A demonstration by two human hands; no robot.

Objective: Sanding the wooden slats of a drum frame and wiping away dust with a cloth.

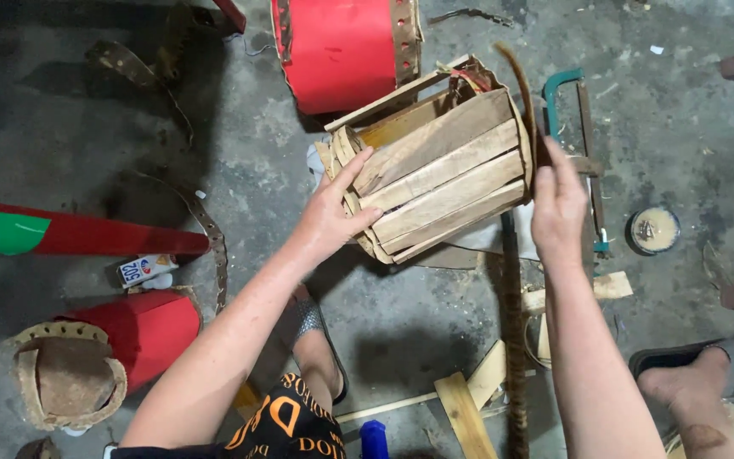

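Note:
A barrel-shaped drum shell of bare wooden slats point(443, 174) lies on its side, held up between both hands above the concrete floor. My left hand point(337, 212) grips its left rim, thumb and fingers spread over the slat ends. My right hand point(558, 200) presses flat against the right rim, where a thin curved strip point(520, 93) bends around the shell's end. A loose slat point(401, 89) runs along the top of the shell.
A red drum point(341, 51) stands behind; another red drum with a hide top point(95, 361) lies lower left. A red and green pole point(61, 234), a glue bottle point(146, 269), a teal hacksaw point(584, 153), a small round tin point(654, 230), wood offcuts point(469, 408) and my sandalled feet point(698, 370) surround it.

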